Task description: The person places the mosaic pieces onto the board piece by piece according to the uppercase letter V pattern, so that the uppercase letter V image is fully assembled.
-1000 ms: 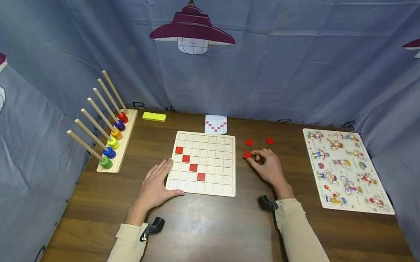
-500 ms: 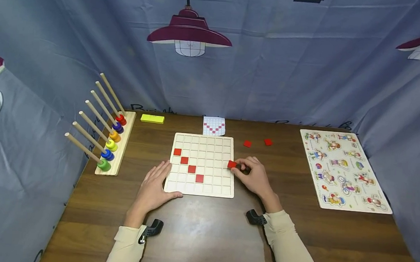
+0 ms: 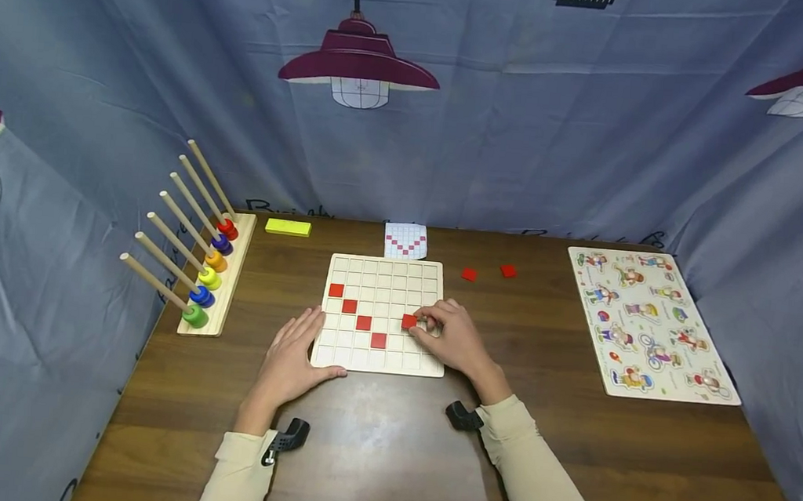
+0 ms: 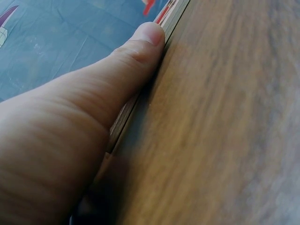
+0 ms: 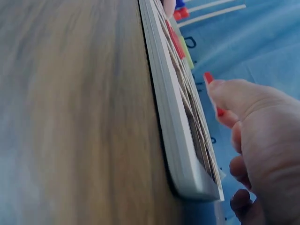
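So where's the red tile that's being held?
In the head view, the red tile is pinched in the right hand, over the right half of the grid board.

Table (image 3: 372, 445): brown, wood-grained, smooth, glossy where the light pools. Grid board (image 3: 415, 278): pale wood, matt face, edge smooth. Red tiles (image 3: 408, 322): smooth, evenly coloured; painted wood or plastic, I can't tell from here. Rack pegs (image 3: 154, 282): plain wood, matt. Rack rings (image 3: 202, 296): smooth, brightly coloured, material uncertain. Pattern card (image 3: 405, 243): white, looks like paper. Picture board (image 3: 651, 317): smooth printed face. Wrist cameras (image 3: 462, 416): black, plastic-looking casings. Sleeves (image 3: 530, 461): matt beige cloth. Curtain (image 3: 486, 171): printed cloth, matt, creased, loosely folded.
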`<state>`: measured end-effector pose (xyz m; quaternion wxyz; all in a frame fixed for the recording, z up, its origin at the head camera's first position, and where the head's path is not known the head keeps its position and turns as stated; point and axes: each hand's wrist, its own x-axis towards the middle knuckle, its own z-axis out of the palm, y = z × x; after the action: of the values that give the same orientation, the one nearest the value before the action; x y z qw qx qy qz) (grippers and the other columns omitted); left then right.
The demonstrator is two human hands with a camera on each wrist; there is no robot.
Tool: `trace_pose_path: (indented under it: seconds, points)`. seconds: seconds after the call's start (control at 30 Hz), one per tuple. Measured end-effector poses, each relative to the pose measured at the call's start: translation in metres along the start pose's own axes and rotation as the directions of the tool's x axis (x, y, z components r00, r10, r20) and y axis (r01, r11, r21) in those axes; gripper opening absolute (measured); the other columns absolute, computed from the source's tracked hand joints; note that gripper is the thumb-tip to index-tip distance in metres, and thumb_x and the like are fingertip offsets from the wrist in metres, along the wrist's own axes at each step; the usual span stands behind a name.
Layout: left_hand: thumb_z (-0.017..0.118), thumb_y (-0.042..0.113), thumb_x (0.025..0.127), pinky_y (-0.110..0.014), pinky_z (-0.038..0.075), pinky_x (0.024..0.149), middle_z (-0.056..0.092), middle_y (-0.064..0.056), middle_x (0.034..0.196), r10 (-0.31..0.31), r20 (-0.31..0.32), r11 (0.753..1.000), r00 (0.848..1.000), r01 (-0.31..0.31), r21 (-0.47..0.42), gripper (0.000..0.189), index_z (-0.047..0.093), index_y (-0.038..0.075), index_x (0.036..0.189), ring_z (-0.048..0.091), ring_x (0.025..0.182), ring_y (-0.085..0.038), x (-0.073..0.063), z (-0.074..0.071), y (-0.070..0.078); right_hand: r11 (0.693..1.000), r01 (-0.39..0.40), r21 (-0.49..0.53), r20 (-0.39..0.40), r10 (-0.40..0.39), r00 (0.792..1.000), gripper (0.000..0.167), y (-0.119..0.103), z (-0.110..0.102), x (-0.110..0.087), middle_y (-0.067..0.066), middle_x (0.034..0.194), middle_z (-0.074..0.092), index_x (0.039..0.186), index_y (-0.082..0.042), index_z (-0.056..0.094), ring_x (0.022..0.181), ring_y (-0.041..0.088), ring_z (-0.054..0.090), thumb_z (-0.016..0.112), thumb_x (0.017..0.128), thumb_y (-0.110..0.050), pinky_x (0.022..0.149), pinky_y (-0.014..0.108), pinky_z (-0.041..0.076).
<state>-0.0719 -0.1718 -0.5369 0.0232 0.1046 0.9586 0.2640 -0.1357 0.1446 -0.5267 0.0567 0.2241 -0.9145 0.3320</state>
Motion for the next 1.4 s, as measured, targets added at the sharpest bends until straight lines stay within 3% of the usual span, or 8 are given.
trace_pose_path:
  seconds: [0.23, 0.4, 0.8, 0.97, 1.2, 1.4]
  points:
    - [0.079, 0.069, 0.073, -0.047, 0.019, 0.130, 0.027, -0.008, 0.169, -0.007, 0.006, 1.000, 1.000, 0.007, 0.002, 0.118, 0.031, 0.007, 0.160, 0.024, 0.158, -0.027, 0.001, -0.001, 0.000, 0.998, 0.038, -0.058, 0.033, -0.036, 0.999, 0.021, -0.006, 0.009, 0.008, -0.007, 0.075, 0.054, 0.098, -0.014, 0.076, 0.082, 0.013, 0.047, 0.081, 0.087, -0.031, 0.083, 0.034, 0.043]
    - [0.079, 0.069, 0.074, -0.047, 0.018, 0.130, 0.026, -0.008, 0.170, -0.012, 0.033, 1.000, 0.999, 0.012, 0.005, 0.117, 0.031, 0.007, 0.161, 0.023, 0.158, -0.027, 0.000, -0.001, 0.001, 0.997, 0.025, -0.068, 0.052, -0.022, 0.998, 0.019, -0.007, 0.012, 0.008, -0.007, 0.075, 0.052, 0.098, -0.014, 0.076, 0.080, 0.013, 0.046, 0.080, 0.087, -0.029, 0.081, 0.033, 0.041]
    - [0.080, 0.067, 0.074, -0.046, 0.017, 0.131, 0.026, -0.009, 0.170, -0.017, 0.039, 1.000, 0.999, 0.017, -0.001, 0.117, 0.031, 0.006, 0.160, 0.022, 0.159, -0.027, 0.002, -0.001, 0.001, 0.991, 0.050, -0.127, 0.126, -0.034, 0.991, 0.016, -0.012, 0.008, 0.015, -0.005, 0.074, 0.053, 0.095, -0.015, 0.075, 0.079, 0.013, 0.044, 0.078, 0.087, -0.028, 0.077, 0.031, 0.038]
    - [0.080, 0.067, 0.075, -0.045, 0.016, 0.131, 0.025, -0.008, 0.170, -0.013, 0.040, 1.000, 0.999, 0.012, 0.009, 0.116, 0.030, 0.006, 0.161, 0.022, 0.159, -0.026, 0.003, -0.002, 0.001, 0.992, 0.039, -0.118, 0.134, -0.023, 0.991, 0.018, -0.014, 0.006, 0.016, -0.007, 0.073, 0.052, 0.096, -0.014, 0.077, 0.078, 0.012, 0.045, 0.080, 0.086, -0.029, 0.079, 0.033, 0.041]
    - [0.080, 0.068, 0.073, -0.046, 0.017, 0.131, 0.026, -0.010, 0.170, -0.014, 0.042, 1.000, 0.999, 0.014, -0.003, 0.118, 0.031, 0.005, 0.160, 0.023, 0.158, -0.028, 0.002, -0.002, 0.001, 0.997, -0.009, -0.080, 0.155, 0.022, 0.988, 0.017, -0.017, 0.007, 0.016, -0.009, 0.069, 0.051, 0.100, -0.016, 0.080, 0.075, 0.010, 0.046, 0.080, 0.088, -0.029, 0.070, 0.026, 0.041]
    - [0.079, 0.069, 0.074, -0.044, 0.015, 0.131, 0.025, -0.008, 0.170, -0.016, 0.046, 1.000, 0.999, 0.016, 0.004, 0.119, 0.030, 0.006, 0.161, 0.022, 0.159, -0.026, 0.001, -0.002, 0.000, 0.999, -0.026, -0.029, 0.142, 0.030, 0.989, 0.018, -0.019, 0.009, 0.016, -0.008, 0.067, 0.052, 0.100, -0.012, 0.081, 0.075, 0.011, 0.048, 0.081, 0.088, -0.025, 0.070, 0.025, 0.042]
